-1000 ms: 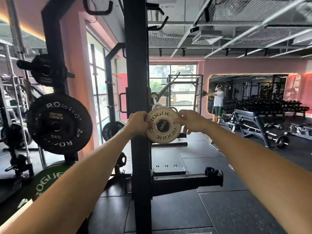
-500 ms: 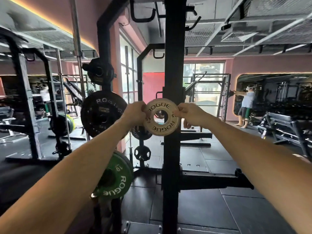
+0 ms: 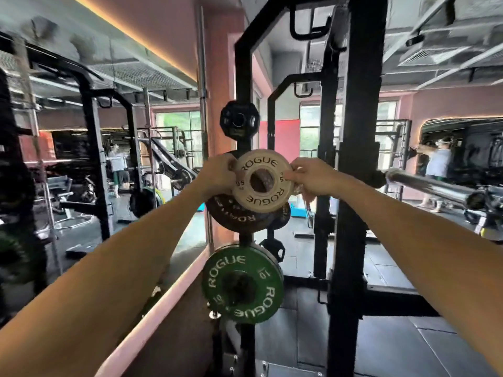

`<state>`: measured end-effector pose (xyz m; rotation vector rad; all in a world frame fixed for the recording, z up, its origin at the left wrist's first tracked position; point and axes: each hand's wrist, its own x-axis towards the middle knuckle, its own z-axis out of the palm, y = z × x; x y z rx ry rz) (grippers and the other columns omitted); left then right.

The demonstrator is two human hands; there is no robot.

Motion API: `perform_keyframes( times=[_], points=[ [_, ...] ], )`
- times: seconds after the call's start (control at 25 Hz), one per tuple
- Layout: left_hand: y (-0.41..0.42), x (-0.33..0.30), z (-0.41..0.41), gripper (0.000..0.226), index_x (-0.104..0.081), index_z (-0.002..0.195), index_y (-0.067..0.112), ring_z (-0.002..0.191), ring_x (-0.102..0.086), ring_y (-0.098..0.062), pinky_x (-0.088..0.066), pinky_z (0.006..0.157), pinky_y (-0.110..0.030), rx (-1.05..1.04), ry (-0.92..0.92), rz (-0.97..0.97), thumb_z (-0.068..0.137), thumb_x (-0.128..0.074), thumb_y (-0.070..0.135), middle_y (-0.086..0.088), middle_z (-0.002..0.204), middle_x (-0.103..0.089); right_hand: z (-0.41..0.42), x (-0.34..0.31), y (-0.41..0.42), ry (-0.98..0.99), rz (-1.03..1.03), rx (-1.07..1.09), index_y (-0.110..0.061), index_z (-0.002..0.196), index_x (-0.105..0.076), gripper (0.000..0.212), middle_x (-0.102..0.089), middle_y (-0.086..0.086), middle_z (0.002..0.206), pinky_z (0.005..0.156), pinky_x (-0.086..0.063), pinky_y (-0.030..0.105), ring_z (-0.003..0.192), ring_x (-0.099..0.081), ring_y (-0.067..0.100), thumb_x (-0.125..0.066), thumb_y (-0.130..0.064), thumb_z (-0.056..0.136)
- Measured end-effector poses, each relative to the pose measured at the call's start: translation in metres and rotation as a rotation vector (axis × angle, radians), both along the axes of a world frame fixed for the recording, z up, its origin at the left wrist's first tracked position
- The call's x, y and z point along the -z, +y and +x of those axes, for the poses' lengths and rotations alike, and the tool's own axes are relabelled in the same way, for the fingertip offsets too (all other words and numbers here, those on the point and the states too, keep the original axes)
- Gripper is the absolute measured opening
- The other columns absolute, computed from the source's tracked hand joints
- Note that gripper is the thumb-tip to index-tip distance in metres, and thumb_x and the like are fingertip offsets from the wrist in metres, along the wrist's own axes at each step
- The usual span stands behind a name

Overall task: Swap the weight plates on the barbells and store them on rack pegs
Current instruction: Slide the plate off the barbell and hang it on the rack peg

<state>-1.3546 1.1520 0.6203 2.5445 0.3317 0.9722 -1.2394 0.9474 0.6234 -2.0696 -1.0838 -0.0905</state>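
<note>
Plainly, the fingertips (image 3: 295, 177) of the right hand (image 3: 313, 179) and those of the left hand (image 3: 219, 175) pinched opposite rims of a small white plate (image 3: 262, 183), held upright at the frame's centre, in front of a black plate (image 3: 231, 216) hung on the rack post (image 3: 243, 77). A green plate (image 3: 242, 284) sat on the peg below. The disc looked light, stiff and smooth-edged, so I judged a rim grip on both sides sound, its hole left free for a peg.

Both hands — left hand (image 3: 217, 176), right hand (image 3: 313, 178) — grip white plate (image 3: 262, 183) before black plate (image 3: 234, 214)
</note>
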Motion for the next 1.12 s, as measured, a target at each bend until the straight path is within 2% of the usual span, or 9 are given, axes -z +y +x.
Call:
perform_keyframes(
  times=[0.12,0.32,0.4,0.52,0.72,0.88,0.96,1.04,1.12],
  points=[
    [0.042,-0.013,-0.02,0.043,-0.064,0.103,0.001,0.092,-0.066,-0.036,-0.057,0.081,-0.046,0.032,-0.014,-0.066,0.071,-0.06,0.029,-0.019,0.1,-0.068,-0.012,-0.013,0.045,-0.021,0.001,-0.017,-0.007,0.108,-0.057,0.027,-0.068,0.015,0.087,0.049,-0.054,0.033,0.048,-0.06,0.019,-0.058,-0.031,0.095],
    [0.108,-0.022,-0.014,0.013,-0.06,0.094,0.006,0.094,-0.065,-0.031,-0.056,0.084,-0.044,0.007,-0.045,-0.043,0.088,-0.063,0.017,-0.012,0.096,-0.064,-0.006,-0.022,0.114,-0.023,-0.016,-0.033,-0.014,0.103,-0.057,0.02,-0.071,0.021,0.09,0.046,-0.053,0.028,0.049,-0.061,0.021,-0.057,-0.033,0.095],
    [0.131,-0.022,0.0,0.013,-0.06,0.096,0.005,0.094,-0.065,-0.031,-0.057,0.083,-0.044,0.019,-0.061,-0.061,0.088,-0.064,0.015,-0.012,0.097,-0.064,0.005,-0.021,0.137,-0.019,-0.011,-0.033,-0.017,0.099,-0.057,0.015,-0.071,0.02,0.09,0.045,-0.051,0.027,0.046,-0.06,0.019,-0.056,-0.032,0.095],
    [0.16,-0.022,0.025,0.016,-0.061,0.101,0.002,0.095,-0.065,-0.034,-0.058,0.08,-0.048,0.064,-0.077,-0.1,0.088,-0.064,0.011,-0.015,0.102,-0.065,0.027,-0.022,0.163,-0.026,0.003,-0.016,-0.011,0.104,-0.057,0.02,-0.069,0.02,0.084,0.044,-0.05,0.026,0.039,-0.057,0.014,-0.056,-0.03,0.096],
    [0.206,-0.048,0.083,0.011,-0.06,0.098,0.006,0.091,-0.067,-0.035,-0.059,0.075,-0.051,0.15,-0.147,-0.148,0.089,-0.063,0.009,-0.018,0.104,-0.065,0.078,-0.044,0.202,-0.041,0.06,0.002,-0.01,0.106,-0.056,0.022,-0.068,0.024,0.09,0.039,-0.045,0.022,0.038,-0.055,0.014,-0.057,-0.029,0.096],
    [0.226,-0.081,0.125,0.015,-0.06,0.103,0.006,0.089,-0.067,-0.032,-0.06,0.071,-0.048,0.178,-0.189,-0.096,0.089,-0.064,0.01,-0.016,0.102,-0.065,0.114,-0.079,0.22,-0.079,0.114,0.041,-0.006,0.108,-0.058,0.025,-0.067,0.019,0.096,0.039,-0.047,0.025,0.044,-0.054,0.019,-0.058,-0.027,0.095],
    [0.236,-0.098,0.147,0.017,-0.061,0.105,0.003,0.089,-0.066,-0.03,-0.06,0.066,-0.042,0.177,-0.218,-0.049,0.09,-0.063,0.011,-0.014,0.104,-0.064,0.131,-0.095,0.23,-0.077,0.143,0.041,-0.007,0.105,-0.059,0.022,-0.066,0.017,0.091,0.038,-0.045,0.025,0.043,-0.053,0.018,-0.059,-0.027,0.095],
    [0.247,-0.114,0.167,0.019,-0.061,0.107,0.002,0.08,-0.064,-0.026,-0.057,0.057,-0.032,0.178,-0.247,-0.025,0.093,-0.061,0.014,-0.013,0.102,-0.063,0.15,-0.109,0.242,-0.074,0.17,0.038,-0.008,0.104,-0.059,0.02,-0.066,0.013,0.085,0.037,-0.044,0.023,0.04,-0.052,0.017,-0.059,-0.026,0.095],
    [0.257,-0.128,0.185,0.018,-0.061,0.105,0.002,0.074,-0.065,-0.025,-0.057,0.058,-0.032,0.186,-0.258,-0.018,0.093,-0.06,0.015,-0.014,0.099,-0.065,0.166,-0.121,0.252,-0.072,0.189,0.048,-0.008,0.102,-0.059,0.019,-0.065,0.012,0.082,0.037,-0.042,0.022,0.039,-0.052,0.017,-0.059,-0.026,0.095]
  ],
)
